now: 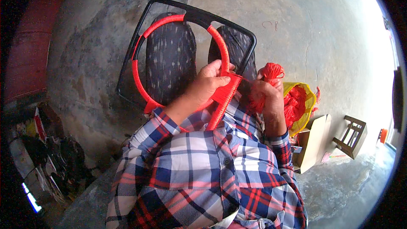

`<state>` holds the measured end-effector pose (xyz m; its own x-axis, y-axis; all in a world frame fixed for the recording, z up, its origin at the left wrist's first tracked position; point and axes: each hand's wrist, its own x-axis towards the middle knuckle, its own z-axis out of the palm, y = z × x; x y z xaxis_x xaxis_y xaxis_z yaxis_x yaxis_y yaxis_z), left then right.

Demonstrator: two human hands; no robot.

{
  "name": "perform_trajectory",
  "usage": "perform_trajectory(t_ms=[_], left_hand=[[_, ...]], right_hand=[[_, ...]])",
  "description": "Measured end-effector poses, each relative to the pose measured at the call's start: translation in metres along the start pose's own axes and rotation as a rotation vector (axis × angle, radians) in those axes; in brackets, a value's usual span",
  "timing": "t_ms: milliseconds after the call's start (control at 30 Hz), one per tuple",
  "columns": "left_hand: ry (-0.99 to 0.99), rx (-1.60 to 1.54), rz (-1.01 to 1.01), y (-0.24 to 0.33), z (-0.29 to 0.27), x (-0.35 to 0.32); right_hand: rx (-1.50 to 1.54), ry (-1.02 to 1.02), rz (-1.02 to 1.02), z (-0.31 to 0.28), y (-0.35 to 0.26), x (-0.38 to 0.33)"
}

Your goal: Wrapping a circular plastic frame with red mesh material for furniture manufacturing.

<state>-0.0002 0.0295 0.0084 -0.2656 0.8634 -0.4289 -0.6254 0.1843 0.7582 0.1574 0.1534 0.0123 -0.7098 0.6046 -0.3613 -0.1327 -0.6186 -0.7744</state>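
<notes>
A black rounded rectangular frame [201, 15] lies across my lap. Inside it is a ring [221, 42] wound mostly in red cord, with some black stretches bare. My left hand [203, 85] is closed around the ring's right side, thumb on top of a broad patch of tight red windings [229, 89]. Beside it, to the right, my right hand [271, 95] grips a bundle of red cord [272, 71], whose looped end sticks out above the fingers. Whether a strand runs taut between the hand and the windings is hard to make out.
Right of my right hand stands a yellow bag [314, 99] holding more red cord [294, 104]. Near it are a cardboard box [318, 138] and a small wooden stool [352, 135]. Dark clutter [59, 157] is piled at the left. Red cord scraps [269, 25] lie on the concrete floor.
</notes>
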Motion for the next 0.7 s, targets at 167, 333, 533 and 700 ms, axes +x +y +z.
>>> perform_trajectory(t_ms=[167, 333, 533, 700], left_hand=[[-0.022, -0.061, -0.006, -0.003, 0.000, 0.008], [-0.053, -0.306, -0.083, -0.006, -0.012, 0.012], [-0.013, -0.465, -0.218, -0.007, -0.016, 0.015], [-0.025, -0.384, -0.225, -0.001, -0.014, 0.014]], right_hand=[[-0.150, -0.002, -0.037, -0.003, 0.000, -0.019], [-0.344, 0.382, -0.111, -0.047, -0.055, -0.024], [0.337, 0.374, -0.501, -0.285, -0.096, -0.056], [0.089, 0.653, -0.577, -0.148, -0.066, -0.029]])
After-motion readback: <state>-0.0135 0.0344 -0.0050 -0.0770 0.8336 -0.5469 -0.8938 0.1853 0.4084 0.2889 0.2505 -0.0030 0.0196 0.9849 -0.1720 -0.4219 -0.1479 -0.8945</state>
